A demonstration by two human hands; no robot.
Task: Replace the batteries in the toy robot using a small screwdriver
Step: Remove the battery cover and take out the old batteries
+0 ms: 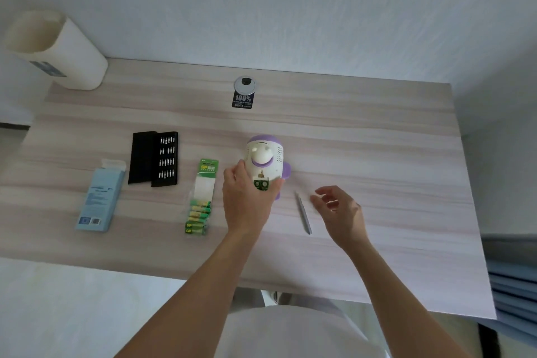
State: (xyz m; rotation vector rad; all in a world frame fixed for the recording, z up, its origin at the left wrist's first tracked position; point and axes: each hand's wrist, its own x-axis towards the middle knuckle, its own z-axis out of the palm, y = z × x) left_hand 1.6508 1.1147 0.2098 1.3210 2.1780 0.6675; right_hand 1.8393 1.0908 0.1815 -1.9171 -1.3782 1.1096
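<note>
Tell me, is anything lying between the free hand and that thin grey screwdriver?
Nothing visible does. The right hand hovers open just right of the screwdriver, with only bare table between them. The left hand grips the toy robot on the screwdriver's other side, out of the way.

You look down on a pale wood-grain table (377, 131), grain running left to right, its far edge meeting a whitish textured wall (261, 9). A round grey-white cable grommet (245, 84) sits near the middle of the far edge, with a dark sticker (243, 100) reading "100%" touching its near side. A tall cream cylinder bin (58, 46) is at the far left corner, top open, bluish label on its side; you can't tell if it stands on the table or beside it. Pale floor (72, 314) shows past the near edge, left. A blue-grey slatted thing (511, 270) lies past the right edge, too blurred to name. Light is soft, even and cool.
</note>
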